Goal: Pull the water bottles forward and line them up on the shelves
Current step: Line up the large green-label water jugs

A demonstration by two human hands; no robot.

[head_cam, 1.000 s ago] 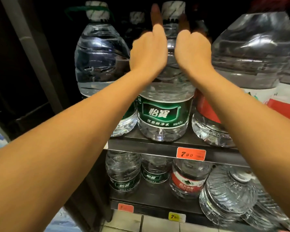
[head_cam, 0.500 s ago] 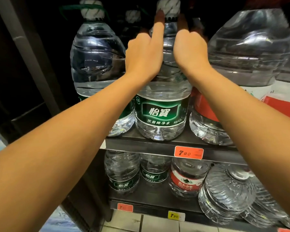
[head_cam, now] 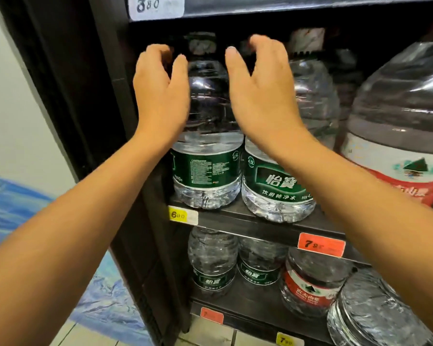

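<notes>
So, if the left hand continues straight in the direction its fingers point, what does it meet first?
Probably the shoulder of the leftmost green-label bottle: the left hand points up and into the shelf beside it, fingers curling toward the neck. Whether it is touching cannot be told.

Clear glossy plastic water bottle [head_cam: 208, 121], shiny green film label [head_cam: 208, 168], dark matt metal shelf [head_cam: 255, 222]

Two bare forearms, no sleeves, left grip [head_cam: 160, 96] and right grip [head_cam: 260, 96] ungloved, ringless

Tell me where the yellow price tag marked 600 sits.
The yellow price tag is on the middle shelf's front edge at its left end, directly below the leftmost green-label bottle.
</notes>
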